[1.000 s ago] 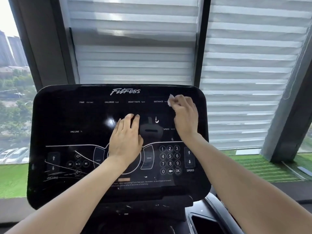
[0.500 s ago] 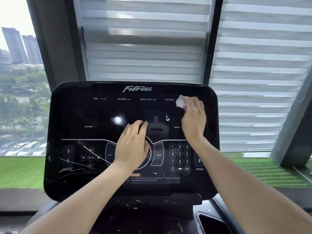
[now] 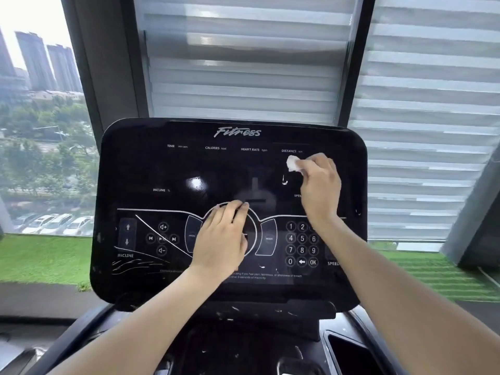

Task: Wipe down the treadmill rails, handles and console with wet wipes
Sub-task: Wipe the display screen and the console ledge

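White wipe point(image 3: 292, 163) pinched in right hand point(image 3: 320, 182) on black console point(image 3: 151, 169), left hand point(image 3: 220, 239) flat below.

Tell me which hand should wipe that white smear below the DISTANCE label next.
Right. The right hand already pinches the wet wipe on the console, just above the smear. The left hand rests flat on the centre dial with no wipe visible.

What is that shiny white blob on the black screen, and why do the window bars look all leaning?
Head view: the blob is glare reflecting off the glossy black treadmill console; the leaning grey window frames are wide-angle lens distortion; the bright sky at upper left is washed out.
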{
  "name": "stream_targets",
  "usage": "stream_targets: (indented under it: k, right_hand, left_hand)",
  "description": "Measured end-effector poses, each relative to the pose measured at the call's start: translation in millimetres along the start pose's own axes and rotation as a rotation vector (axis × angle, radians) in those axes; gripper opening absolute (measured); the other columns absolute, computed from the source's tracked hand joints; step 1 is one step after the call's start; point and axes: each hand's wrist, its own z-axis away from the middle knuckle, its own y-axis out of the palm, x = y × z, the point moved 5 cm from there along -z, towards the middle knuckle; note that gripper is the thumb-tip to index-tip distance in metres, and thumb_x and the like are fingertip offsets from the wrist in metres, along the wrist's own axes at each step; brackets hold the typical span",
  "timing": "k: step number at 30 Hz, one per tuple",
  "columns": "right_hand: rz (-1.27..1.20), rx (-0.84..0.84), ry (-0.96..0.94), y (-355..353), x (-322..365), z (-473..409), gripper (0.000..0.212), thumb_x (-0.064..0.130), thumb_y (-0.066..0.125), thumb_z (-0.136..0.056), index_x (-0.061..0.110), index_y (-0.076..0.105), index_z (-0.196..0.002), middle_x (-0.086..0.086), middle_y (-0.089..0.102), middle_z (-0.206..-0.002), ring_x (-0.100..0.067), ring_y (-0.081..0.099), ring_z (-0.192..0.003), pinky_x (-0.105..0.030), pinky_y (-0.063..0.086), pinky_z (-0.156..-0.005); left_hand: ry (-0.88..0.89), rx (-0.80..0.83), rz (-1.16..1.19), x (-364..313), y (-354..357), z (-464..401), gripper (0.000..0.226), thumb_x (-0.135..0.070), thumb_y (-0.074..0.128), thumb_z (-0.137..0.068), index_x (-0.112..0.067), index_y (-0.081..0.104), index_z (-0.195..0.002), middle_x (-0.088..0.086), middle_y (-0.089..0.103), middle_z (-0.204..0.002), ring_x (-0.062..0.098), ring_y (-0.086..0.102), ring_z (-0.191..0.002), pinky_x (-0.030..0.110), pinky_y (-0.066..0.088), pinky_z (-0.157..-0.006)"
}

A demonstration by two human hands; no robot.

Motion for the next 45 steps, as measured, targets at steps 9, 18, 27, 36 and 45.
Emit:
stream_targets:
  k: [9, 18, 27, 36, 45]
  right_hand:
    - [0.116, 0.165, -0.186, 1.1, 0.6, 3.9, 0.025, 0.000, 0.051, -0.083, 0.007, 0.072, -0.093, -0.004, 0.057, -0.085, -0.021, 0.051, -0.080, -0.034, 0.047, -0.054]
    - [0.204, 0.186, -0.426, 12.8, 23.8, 63.4, 0.032, -0.003, 0.039, -0.079, 0.001, 0.069, -0.086, -0.006, 0.058, -0.079, -0.018, 0.037, -0.074, -0.031, 0.045, -0.040]
    - [0.230, 0.136, -0.263, 14.4, 16.8, 40.7, 0.029, -0.017, 0.059, -0.069, 0.000, 0.067, -0.091, -0.006, 0.057, -0.085, -0.020, 0.042, -0.078, -0.027, 0.044, -0.046]
    - [0.182, 0.098, -0.047, 6.8, 2.8, -1.4, 0.033, -0.017, 0.061, -0.071, 0.005, 0.072, -0.092, -0.004, 0.054, -0.080, -0.024, 0.047, -0.075, -0.027, 0.036, -0.049]
    - [0.159, 0.212, -0.197, 6.0, 14.9, 24.5, 0.025, -0.008, 0.058, -0.072, 0.008, 0.072, -0.085, -0.003, 0.054, -0.077, -0.024, 0.052, -0.072, -0.028, 0.040, -0.045]
  left_hand:
    - [0.019, 0.007, 0.003, -0.5, -1.2, 4.1, 0.063, -0.014, 0.077, -0.063, -0.007, 0.059, -0.124, 0.003, 0.059, -0.121, 0.021, 0.061, -0.102, 0.036, 0.047, -0.097]
    - [0.054, -0.034, 0.011, -3.1, -1.3, 7.5, 0.063, -0.012, 0.078, -0.062, -0.006, 0.060, -0.122, 0.005, 0.060, -0.121, 0.022, 0.062, -0.103, 0.037, 0.047, -0.097]
    - [0.052, -0.006, 0.010, -1.8, 2.0, 8.8, 0.065, -0.013, 0.077, -0.064, -0.006, 0.058, -0.125, 0.005, 0.059, -0.122, 0.021, 0.061, -0.105, 0.037, 0.047, -0.099]
    - [0.051, 0.001, -0.007, -1.1, 1.1, 8.1, 0.066, -0.016, 0.079, -0.062, -0.007, 0.059, -0.124, 0.004, 0.061, -0.121, 0.021, 0.063, -0.103, 0.037, 0.047, -0.096]
    - [0.063, -0.014, -0.010, -2.9, -1.2, 6.7, 0.064, -0.015, 0.079, -0.060, -0.006, 0.061, -0.121, 0.006, 0.061, -0.118, 0.022, 0.063, -0.102, 0.038, 0.047, -0.098]
